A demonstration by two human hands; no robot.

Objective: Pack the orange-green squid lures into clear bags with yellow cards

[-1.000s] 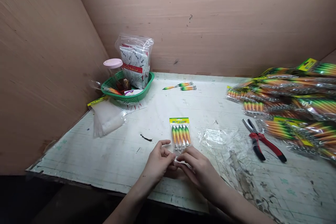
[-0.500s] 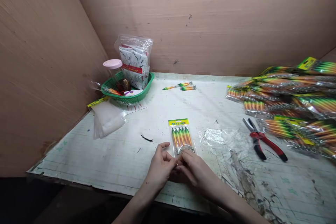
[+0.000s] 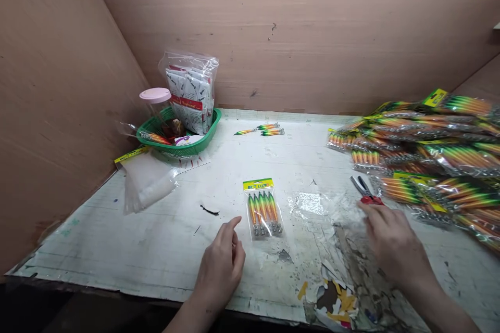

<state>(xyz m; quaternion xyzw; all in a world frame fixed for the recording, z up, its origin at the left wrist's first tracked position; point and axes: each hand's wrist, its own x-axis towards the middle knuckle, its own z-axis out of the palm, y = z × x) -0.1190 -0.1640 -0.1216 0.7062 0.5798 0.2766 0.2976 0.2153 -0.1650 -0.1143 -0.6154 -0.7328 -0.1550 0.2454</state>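
A sealed clear packet of rainbow fishing lures (image 3: 262, 209) with a yellow header card lies flat in the middle of the table. My left hand (image 3: 221, 263) rests just left of it, fingers loose and apart, holding nothing. My right hand (image 3: 392, 242) lies over the handles of the red-and-black pliers (image 3: 362, 191), which rest on the table. Only the jaws and a bit of red handle show beyond my fingertips. Its fingers are stretched forward, not wrapped round.
A big heap of filled lure packets (image 3: 433, 156) fills the right side. A green basket (image 3: 205, 130) with a bag and pink-lidded jar stands back left. Empty bags (image 3: 146, 184) lie beside it, loose lures (image 3: 261, 129) at the back. Board walls stand behind and left.
Both hands let go of the packet's lower end. My right hand swung right onto the pliers, and my left hand drew back a little. The view shifted slightly.
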